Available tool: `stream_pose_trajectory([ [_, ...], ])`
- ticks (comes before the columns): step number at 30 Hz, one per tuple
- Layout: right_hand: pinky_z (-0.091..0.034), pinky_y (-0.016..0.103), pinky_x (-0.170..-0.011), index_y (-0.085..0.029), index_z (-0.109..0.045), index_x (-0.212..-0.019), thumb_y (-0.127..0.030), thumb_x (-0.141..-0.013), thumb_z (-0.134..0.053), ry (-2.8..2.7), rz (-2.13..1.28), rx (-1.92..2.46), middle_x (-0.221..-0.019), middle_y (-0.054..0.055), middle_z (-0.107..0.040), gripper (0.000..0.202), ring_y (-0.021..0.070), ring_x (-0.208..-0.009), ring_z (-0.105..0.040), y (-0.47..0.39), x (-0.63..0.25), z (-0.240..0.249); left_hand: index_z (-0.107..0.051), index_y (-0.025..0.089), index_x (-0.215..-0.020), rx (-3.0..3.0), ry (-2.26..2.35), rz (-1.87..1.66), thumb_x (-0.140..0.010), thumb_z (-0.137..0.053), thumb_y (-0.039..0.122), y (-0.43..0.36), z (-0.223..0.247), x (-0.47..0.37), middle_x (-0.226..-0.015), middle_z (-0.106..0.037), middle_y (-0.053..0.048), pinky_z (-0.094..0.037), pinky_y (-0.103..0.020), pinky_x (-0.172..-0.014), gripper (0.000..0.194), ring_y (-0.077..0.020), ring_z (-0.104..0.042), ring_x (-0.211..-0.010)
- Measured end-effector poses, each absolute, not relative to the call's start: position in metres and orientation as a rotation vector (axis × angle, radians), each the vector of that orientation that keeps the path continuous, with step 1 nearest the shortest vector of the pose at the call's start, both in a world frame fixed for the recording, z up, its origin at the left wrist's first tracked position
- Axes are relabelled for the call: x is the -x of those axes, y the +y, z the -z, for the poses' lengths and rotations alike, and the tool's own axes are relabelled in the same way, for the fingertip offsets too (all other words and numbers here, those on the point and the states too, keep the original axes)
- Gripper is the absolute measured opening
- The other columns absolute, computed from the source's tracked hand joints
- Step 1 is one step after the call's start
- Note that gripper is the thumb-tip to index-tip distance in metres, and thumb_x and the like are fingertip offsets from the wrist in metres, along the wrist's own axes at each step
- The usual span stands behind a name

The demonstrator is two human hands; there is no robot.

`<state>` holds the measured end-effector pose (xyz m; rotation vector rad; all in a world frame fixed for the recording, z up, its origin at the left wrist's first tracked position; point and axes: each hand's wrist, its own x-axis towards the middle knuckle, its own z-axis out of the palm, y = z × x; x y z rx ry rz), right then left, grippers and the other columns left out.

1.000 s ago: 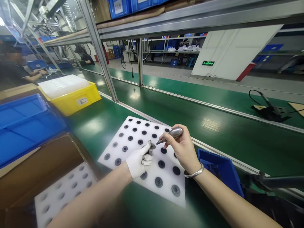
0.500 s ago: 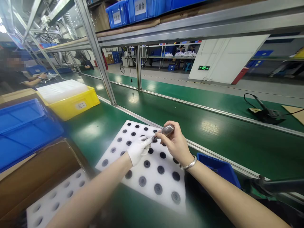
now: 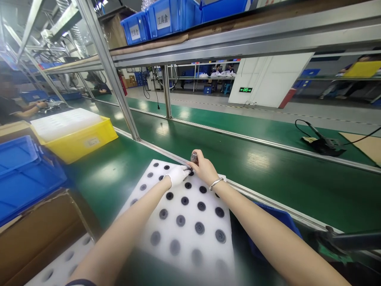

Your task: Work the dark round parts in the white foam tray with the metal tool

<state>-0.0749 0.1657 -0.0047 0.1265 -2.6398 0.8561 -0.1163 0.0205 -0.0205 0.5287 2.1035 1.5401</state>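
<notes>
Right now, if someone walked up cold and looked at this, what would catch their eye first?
Probably the white foam tray dotted with rows of dark round parts, lying on the green bench in the middle. At its far edge the gloved left hand and the bare right hand, which grips a small metal tool, meet over one socket. The yellow bin at the left stands out next.

Both arms now reach farther out than a second ago: the white-gloved left hand (image 3: pixel 177 174) and the bare right hand (image 3: pixel 203 170) work at the far edge of the white foam tray with dark round parts (image 3: pixel 190 222), no longer over its middle. The silver-handled pointed tool (image 3: pixel 194 157) now stands steeper, mostly hidden by the fingers.
</notes>
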Motion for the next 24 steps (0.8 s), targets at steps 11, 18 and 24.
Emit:
stream_pose_trajectory([
  [11, -0.033, 0.023, -0.053, -0.023, -0.039, -0.112, -0.035, -0.09, -0.053, -2.71, -0.797, -0.189, -0.065, -0.003, -0.056, 0.029, 0.0189, -0.055, -0.054, 0.163, 0.079, 0.014, -0.058, 0.013, -0.084, -0.102, 1.754, -1.819, -0.086, -0.046, 0.023, -0.004, 0.017, 0.112, -0.061, -0.042, 0.002, -0.019, -0.019, -0.039, 0.016, -0.0059, -0.03, -0.042],
  [18, -0.038, 0.025, -0.057, -0.024, -0.036, -0.114, -0.035, -0.09, -0.052, -2.675, -0.996, -0.236, -0.068, -0.003, -0.058, 0.031, 0.018, -0.054, -0.056, 0.171, 0.076, 0.018, -0.058, 0.006, -0.093, 0.022, 1.21, -2.043, -0.083, -0.049, 0.005, -0.035, 0.018, 0.104, -0.069, -0.049, -0.003, -0.02, -0.014, -0.037, 0.014, -0.0032, -0.033, -0.045],
  [24, -0.038, 0.026, -0.058, -0.023, -0.037, -0.114, -0.034, -0.089, -0.052, -2.7, -0.887, -0.301, -0.07, -0.001, -0.057, 0.031, 0.0202, -0.06, -0.057, 0.166, 0.073, 0.023, -0.059, 0.009, -0.091, 0.018, 1.1, -2.099, -0.086, -0.057, 0.019, -0.031, 0.027, 0.105, -0.071, -0.049, -0.002, -0.02, -0.012, -0.034, 0.012, -0.0015, -0.031, -0.043],
])
